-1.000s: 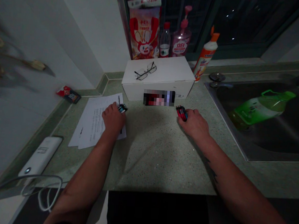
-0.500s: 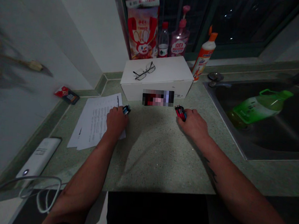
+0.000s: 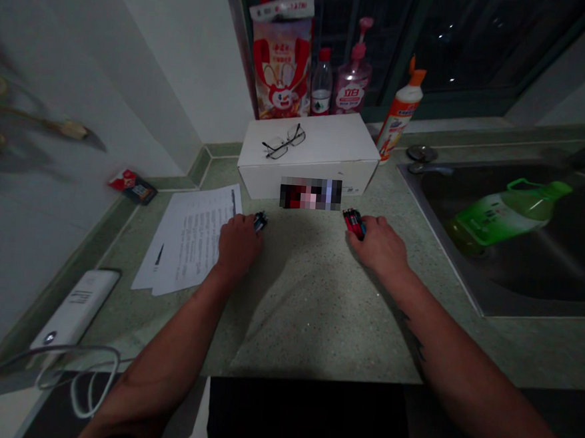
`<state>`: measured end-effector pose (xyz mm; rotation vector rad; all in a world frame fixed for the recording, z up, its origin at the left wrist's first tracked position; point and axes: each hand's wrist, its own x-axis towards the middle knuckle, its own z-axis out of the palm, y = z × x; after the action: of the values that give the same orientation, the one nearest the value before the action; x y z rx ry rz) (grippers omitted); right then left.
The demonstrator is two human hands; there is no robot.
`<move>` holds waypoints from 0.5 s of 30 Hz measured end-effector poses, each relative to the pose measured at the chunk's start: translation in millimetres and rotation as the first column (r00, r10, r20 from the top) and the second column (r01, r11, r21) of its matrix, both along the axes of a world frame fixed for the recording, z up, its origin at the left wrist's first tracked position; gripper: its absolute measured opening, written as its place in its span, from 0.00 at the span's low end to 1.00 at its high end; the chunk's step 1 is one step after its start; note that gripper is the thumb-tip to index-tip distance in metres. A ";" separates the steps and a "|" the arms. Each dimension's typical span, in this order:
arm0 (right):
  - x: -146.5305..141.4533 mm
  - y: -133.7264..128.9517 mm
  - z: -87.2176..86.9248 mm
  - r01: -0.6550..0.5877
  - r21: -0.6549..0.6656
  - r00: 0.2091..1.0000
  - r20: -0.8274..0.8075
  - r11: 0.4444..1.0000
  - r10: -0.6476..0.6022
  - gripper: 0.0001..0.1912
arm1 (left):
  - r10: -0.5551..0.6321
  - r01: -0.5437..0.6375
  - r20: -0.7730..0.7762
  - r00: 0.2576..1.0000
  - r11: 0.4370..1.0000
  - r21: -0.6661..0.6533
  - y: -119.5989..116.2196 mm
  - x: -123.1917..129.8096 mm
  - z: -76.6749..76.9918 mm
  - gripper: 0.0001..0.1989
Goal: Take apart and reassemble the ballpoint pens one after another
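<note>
Power bank on our counter, printed papers beside it, our left hand with fingers curled on a small blue-and-black object, our right hand with fingers pinching a small red object, steel sink beyond.

The countertop is speckled stone, matt and faintly rough, and the sink is stainless steel with a soft sheen. The box is smooth matt white cardboard, the sheets of paper are thin and matt, and the small red item and small dark item look like glossy plastic.
</note>
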<state>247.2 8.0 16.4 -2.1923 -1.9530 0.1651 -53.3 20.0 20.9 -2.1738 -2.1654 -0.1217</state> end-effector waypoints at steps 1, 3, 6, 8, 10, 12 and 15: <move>-0.1 -0.3 0.2 -0.002 -0.002 1.000 0.003 1.000 0.002 0.25 | -0.008 0.008 0.004 1.000 1.000 0.015 0.0 -0.4 -0.1 0.19; -0.4 -0.7 0.9 -0.001 -0.004 1.000 0.011 1.000 0.001 0.24 | -0.025 0.024 0.021 0.999 0.999 0.041 -0.5 -0.6 -0.4 0.18; -0.9 -1.0 2.0 0.000 -0.001 1.000 0.027 1.000 0.000 0.24 | -0.013 0.011 0.062 0.998 0.999 0.032 -0.2 -0.6 -0.1 0.17; -1.3 -1.1 2.9 -0.001 -0.001 0.999 0.032 1.000 0.001 0.24 | 0.007 -0.008 0.101 0.995 1.000 0.009 1.3 -1.4 0.9 0.17; -1.9 -1.4 3.8 0.002 -0.004 0.999 0.035 1.000 -0.002 0.23 | 0.029 -0.028 0.143 0.989 1.000 -0.013 3.4 -2.9 1.6 0.17; -2.3 -1.8 4.2 0.004 -0.006 0.999 0.036 1.000 -0.004 0.24 | 0.050 -0.046 0.172 0.984 0.999 -0.027 5.2 -4.7 1.3 0.17; -1.9 -2.3 3.2 0.002 0.008 1.000 0.030 1.000 -0.003 0.25 | 0.071 -0.066 0.176 0.982 0.997 -0.037 6.6 -6.7 -0.8 0.16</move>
<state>245.2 5.7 19.7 -2.2042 -1.9627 0.1245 -59.9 26.6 20.1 -2.1787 -2.3479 -0.2905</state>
